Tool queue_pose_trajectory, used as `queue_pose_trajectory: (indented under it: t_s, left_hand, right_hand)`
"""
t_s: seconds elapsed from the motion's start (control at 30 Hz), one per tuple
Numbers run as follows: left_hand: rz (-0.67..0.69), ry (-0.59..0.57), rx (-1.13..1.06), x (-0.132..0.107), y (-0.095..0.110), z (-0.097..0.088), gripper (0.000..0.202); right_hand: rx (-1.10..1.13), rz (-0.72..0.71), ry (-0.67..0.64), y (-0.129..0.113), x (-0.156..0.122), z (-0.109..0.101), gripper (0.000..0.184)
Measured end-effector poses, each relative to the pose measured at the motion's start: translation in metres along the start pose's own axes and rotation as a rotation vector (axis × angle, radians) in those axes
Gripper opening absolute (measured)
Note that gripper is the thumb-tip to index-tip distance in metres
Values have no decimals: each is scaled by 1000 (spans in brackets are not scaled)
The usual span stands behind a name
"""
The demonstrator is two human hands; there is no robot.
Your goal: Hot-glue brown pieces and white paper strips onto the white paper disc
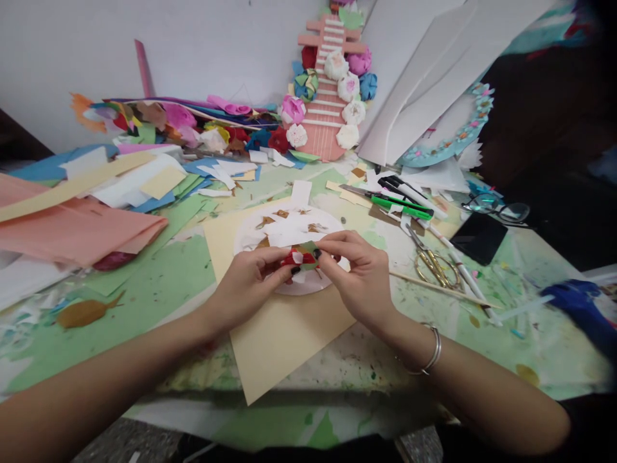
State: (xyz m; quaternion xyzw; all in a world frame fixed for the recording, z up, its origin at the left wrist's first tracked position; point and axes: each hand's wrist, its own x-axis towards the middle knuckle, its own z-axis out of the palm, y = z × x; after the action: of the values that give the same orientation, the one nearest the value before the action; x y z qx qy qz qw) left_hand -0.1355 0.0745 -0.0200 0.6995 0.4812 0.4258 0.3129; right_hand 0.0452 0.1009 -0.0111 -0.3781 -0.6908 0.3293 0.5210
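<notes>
My left hand (pixel 250 276) pinches a small red paper piece (pixel 290 258) with a white patch on it. Between the thumb and fingers of my right hand (pixel 361 273) is a small green paper piece (pixel 307 247), which meets the red one. Both hands are close together above a round white disc (pixel 243 239). Brown dried leaf bits (pixel 265 222) and a white paper strip (pixel 303 228) lie on that disc. Underneath is a cream paper sheet (pixel 284 341). Fingers partly hide the pieces, so how they join is unclear.
Pink paper (pixel 87 215) and scraps pile up at left, near a brown leaf (pixel 84 313). To the right are green cutters (pixel 402 207), gold-handled scissors (pixel 436 265), a wooden stick (pixel 438 287), a black phone (pixel 479 238) and glasses (pixel 513 211). A flower-trimmed pink guitar shape (pixel 321 138) leans behind.
</notes>
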Motion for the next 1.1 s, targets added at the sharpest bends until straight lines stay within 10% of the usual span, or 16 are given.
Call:
queue_pose_trajectory:
  t_s: [0.37,0.5,0.67,1.1]
  left_hand:
    - [32,-140,-34,1,-4,-1,15]
    - [-35,-183,-203,1,-1,0,11]
    - [-68,-164,-278,1,3,1,6]
    - [267,-27,-223,-7,-5,5,13]
  right_hand:
    - [495,339,-627,1,20,-18,42]
    - [314,190,-525,0,21,-20,5]
    - [145,22,-321,-4,17,-19,9]
    - [598,592,-402,9,11,-3,21]
